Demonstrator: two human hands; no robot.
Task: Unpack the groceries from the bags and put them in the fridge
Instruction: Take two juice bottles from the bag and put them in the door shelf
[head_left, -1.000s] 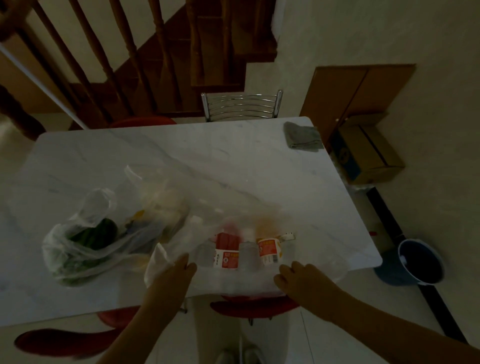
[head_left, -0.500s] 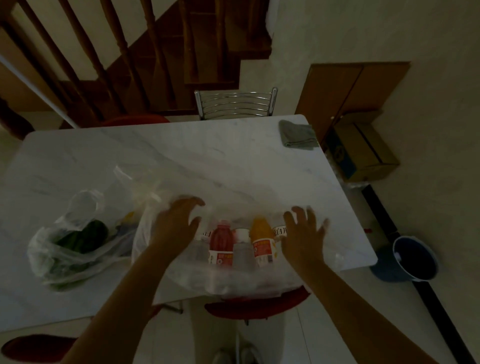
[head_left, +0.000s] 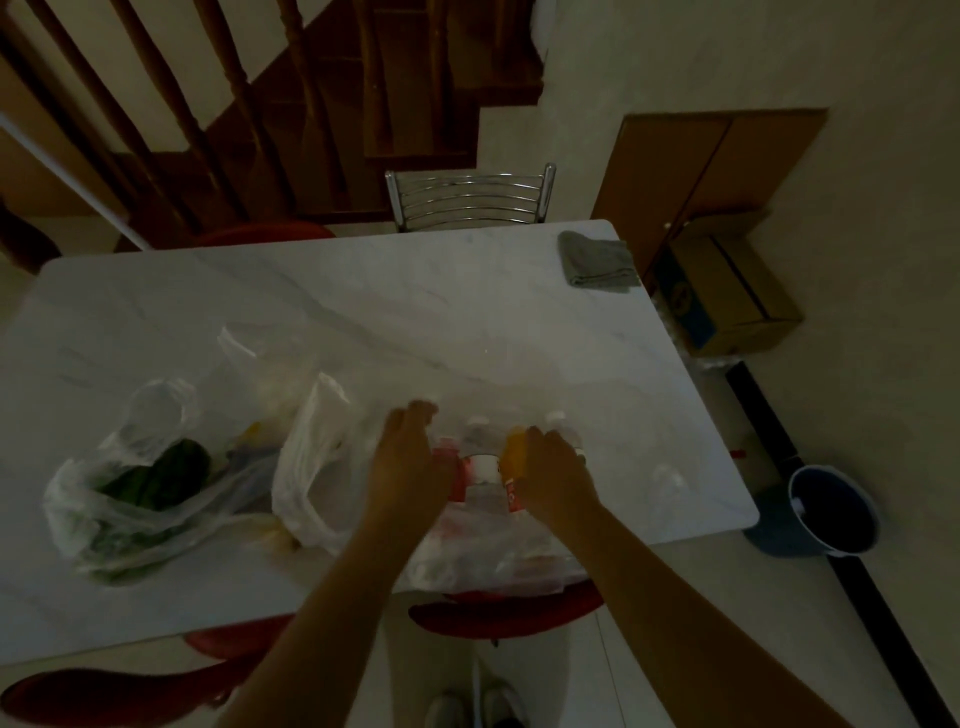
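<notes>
With the clear plastic bag (head_left: 322, 467) of bottles at the white marble table (head_left: 363, 312) near edge, my left hand (head_left: 410, 462) curls on the red bottle (head_left: 457, 475), right hand (head_left: 550, 467) on the orange bottle (head_left: 515, 447), for lifting out.

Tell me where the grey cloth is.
In the head view, the grey cloth lies on the table's far right corner, near the metal chair and cardboard box.

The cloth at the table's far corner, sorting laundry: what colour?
Grey; the cloth shows in the head view.
</notes>
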